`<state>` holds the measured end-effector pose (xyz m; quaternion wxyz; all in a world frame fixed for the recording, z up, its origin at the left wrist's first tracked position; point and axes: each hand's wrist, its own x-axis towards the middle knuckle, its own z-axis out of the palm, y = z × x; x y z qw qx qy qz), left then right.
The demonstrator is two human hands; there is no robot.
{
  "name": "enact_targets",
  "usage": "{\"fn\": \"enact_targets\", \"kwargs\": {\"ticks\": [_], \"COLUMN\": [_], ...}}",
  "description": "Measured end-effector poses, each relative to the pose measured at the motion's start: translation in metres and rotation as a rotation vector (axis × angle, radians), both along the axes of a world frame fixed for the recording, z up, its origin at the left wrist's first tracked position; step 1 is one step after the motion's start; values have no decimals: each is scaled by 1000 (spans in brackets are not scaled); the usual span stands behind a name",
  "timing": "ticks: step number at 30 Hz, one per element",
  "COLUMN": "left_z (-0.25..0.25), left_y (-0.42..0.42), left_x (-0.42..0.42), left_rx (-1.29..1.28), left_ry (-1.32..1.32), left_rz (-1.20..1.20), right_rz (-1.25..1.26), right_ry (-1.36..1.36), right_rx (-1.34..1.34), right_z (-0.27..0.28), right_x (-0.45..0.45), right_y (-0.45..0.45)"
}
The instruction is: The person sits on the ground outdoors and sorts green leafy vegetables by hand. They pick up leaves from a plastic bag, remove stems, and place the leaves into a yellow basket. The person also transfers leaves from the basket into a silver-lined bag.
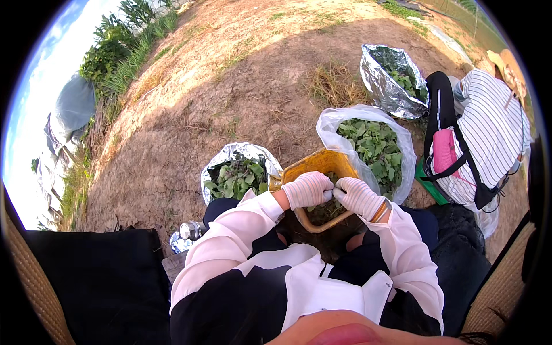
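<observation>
My left hand [308, 190] and my right hand [359, 198], both in striped knit gloves, meet over a yellow plastic container [321, 161]. Their fingertips are close together; whatever is between them is too small to make out. Plant scraps [326, 213] lie inside the container. To its left stands a silver foil-lined bag [271, 160] holding leafy green seedlings [236, 177]. A translucent white plastic bag [331, 125], full of green leafy plants [374, 146], stands open just beyond my right hand.
Farther back is another foil bag [376, 82] of greens beside dry grass [336, 84]. A person in a striped top [493, 129] is close at the right. A metal-capped flask [191, 230] lies by my left leg. Bare, cracked soil [258, 103] stretches ahead.
</observation>
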<state>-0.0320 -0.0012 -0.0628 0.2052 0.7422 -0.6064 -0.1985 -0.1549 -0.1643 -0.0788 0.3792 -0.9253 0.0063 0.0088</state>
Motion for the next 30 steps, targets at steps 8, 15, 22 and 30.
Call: {"fn": "enact_targets", "kwargs": {"ticks": [8,15,22,30], "left_z": [-21,-18,-16,-56], "left_y": [-1,-4,-16,23], "left_x": [-18,-45,-52,0], "left_rx": [-63,-104,-56,63], "left_ry": [227,228,168,156], "left_rz": [206,384,456,589], "right_rz": [6,15,88,193], "right_ry": [82,65,51,216], "right_rx": [175,256,442,866], "right_z": [-8,-3,-4,31], "right_x": [-4,-19,-28,-39], "right_y": [-4,-13,-19,27]}}
